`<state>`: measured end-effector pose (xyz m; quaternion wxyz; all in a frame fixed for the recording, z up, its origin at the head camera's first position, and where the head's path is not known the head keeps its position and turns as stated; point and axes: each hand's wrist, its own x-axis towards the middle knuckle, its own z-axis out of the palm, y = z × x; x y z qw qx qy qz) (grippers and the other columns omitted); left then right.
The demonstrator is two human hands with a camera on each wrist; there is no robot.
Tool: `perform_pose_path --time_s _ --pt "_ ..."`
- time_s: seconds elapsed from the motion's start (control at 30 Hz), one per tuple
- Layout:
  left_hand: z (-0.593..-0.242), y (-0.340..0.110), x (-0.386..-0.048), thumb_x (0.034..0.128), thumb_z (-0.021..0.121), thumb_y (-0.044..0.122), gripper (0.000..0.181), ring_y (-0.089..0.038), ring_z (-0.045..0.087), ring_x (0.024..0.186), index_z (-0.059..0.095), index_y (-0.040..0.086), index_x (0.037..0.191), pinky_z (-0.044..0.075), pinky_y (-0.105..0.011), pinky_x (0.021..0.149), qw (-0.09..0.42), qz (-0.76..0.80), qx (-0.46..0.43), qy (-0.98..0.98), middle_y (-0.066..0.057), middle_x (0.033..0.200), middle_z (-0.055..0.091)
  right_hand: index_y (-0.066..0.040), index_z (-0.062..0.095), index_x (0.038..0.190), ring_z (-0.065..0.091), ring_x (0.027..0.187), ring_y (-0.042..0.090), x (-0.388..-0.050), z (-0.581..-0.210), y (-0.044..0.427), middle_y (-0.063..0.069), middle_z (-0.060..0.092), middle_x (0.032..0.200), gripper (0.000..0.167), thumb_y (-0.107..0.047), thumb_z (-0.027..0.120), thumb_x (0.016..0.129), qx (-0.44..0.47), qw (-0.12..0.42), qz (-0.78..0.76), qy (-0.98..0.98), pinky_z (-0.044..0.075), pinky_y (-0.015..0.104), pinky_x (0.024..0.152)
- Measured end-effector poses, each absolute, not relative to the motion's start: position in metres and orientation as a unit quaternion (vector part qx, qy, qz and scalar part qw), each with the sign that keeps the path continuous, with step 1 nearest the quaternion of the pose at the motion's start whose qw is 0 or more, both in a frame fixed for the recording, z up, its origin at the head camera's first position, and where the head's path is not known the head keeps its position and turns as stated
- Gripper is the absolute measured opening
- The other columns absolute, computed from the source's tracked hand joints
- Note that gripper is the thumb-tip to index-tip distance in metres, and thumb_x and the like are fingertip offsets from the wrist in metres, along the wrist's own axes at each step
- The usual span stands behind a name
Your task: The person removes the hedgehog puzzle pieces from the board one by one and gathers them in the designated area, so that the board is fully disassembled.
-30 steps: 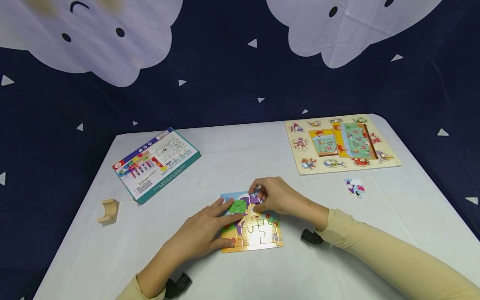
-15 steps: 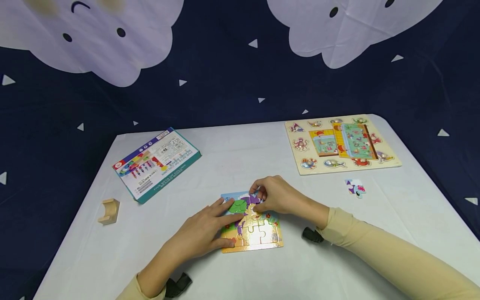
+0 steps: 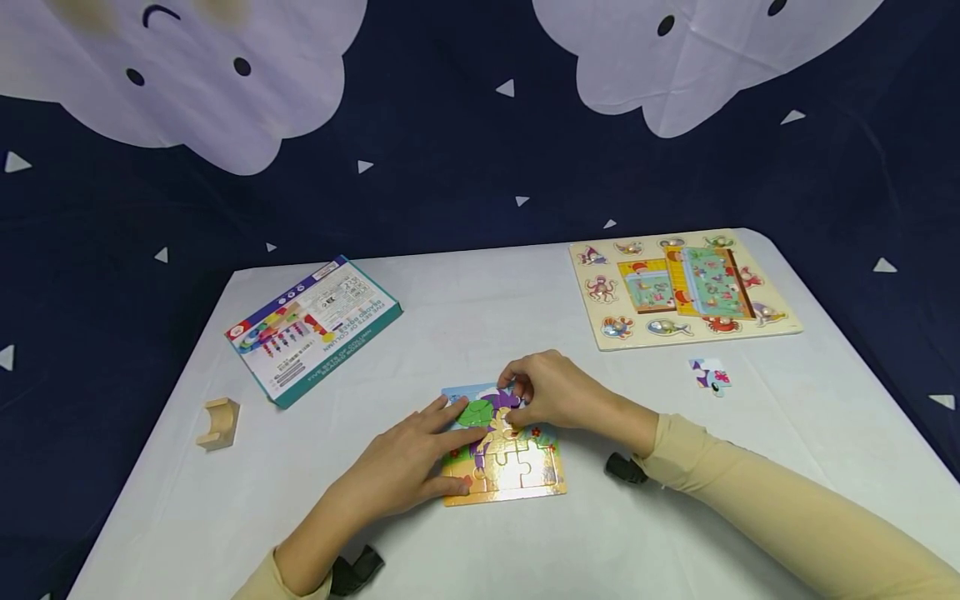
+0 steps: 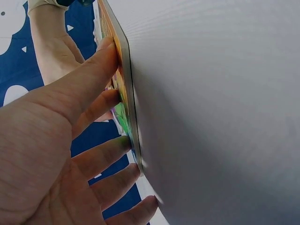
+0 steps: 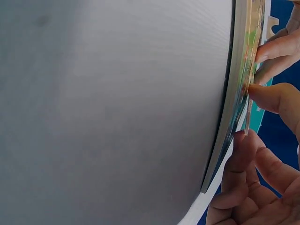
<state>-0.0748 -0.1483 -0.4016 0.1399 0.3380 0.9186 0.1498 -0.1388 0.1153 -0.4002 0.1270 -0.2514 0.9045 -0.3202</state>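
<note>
**A:** ok why are both hands on one little jigsaw puzzle [image 3: 517, 482]?

**B:** Looks like bracing to me. The jigsaw puzzle lies flat on the white counter [image 3: 450, 325], lower middle of the frame. The left hand [image 3: 405, 458] is spread over its left side, fingers stretched out, not gripping anything. I'd guess that stops it sliding.

**A:** And the right hand [image 3: 558, 392]?

**B:** Bent in over the upper right part, pinching a thin puzzle piece [image 5: 248, 117] between thumb and fingertip. In the right wrist view it looks tilted, one end standing off the board. Probably held by its edges because there's no knob.

**A:** Other bits?

**B:** One loose jigsaw piece [image 3: 708, 375] right of centre, just below the sea-creature peg puzzle [image 3: 701, 335] at upper right. Two small picture boards [image 3: 712, 283] overlap on top of that, maybe parked there to save room.

**A:** Elbow room?

**B:** Decent imo. There's a wide stretch of counter between the peg puzzle and the bead box [image 3: 315, 329] at upper left. Both sit near the back edge, and the wooden cradle [image 3: 220, 423] is over by the left edge. Front edge is out of frame.
</note>
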Motion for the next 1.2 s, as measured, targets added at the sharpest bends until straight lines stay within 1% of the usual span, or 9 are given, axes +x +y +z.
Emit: perform_pose_path --time_s 0.4,0.9,1.2 --pt "-0.403 -0.149 -0.075 0.0961 0.077 0.053 0.063 -0.046 0.041 0.157 0.061 0.03 0.153 0.048 -0.068 0.115 0.134 0.148 0.339 0.919 -0.014 0.171 0.042 -0.009 0.079 0.105 0.055 0.071 0.006 -0.139 -0.4 0.115 -0.005 0.066 0.077 0.035 -0.018 0.094 0.075 -0.26 0.118 -0.308 0.907 0.048 0.022 0.068" --pt "-0.401 -0.147 -0.076 0.0953 0.078 0.052 0.065 -0.046 0.04 0.158 0.061 0.029 0.154 0.047 -0.068 0.116 0.14 0.143 0.339 0.919 -0.014 0.172 0.042 -0.01 0.08 0.106 0.056 0.072 0.006 -0.138 -0.4 0.121 -0.005 0.067 0.079 0.036 -0.019 0.092 0.074 -0.263 0.096 -0.293 0.914 0.049 0.023 0.067" --pt "-0.401 -0.148 -0.075 0.0949 0.078 0.052 0.065 -0.046 0.041 0.157 0.061 0.031 0.153 0.05 -0.069 0.112 0.138 0.142 0.335 0.921 -0.014 0.171 0.042 -0.012 0.08 0.107 0.057 0.073 0.006 -0.138 -0.398 0.135 -0.006 0.068 0.081 0.035 -0.022 0.093 0.076 -0.254 0.096 -0.298 0.915 0.05 0.023 0.069"
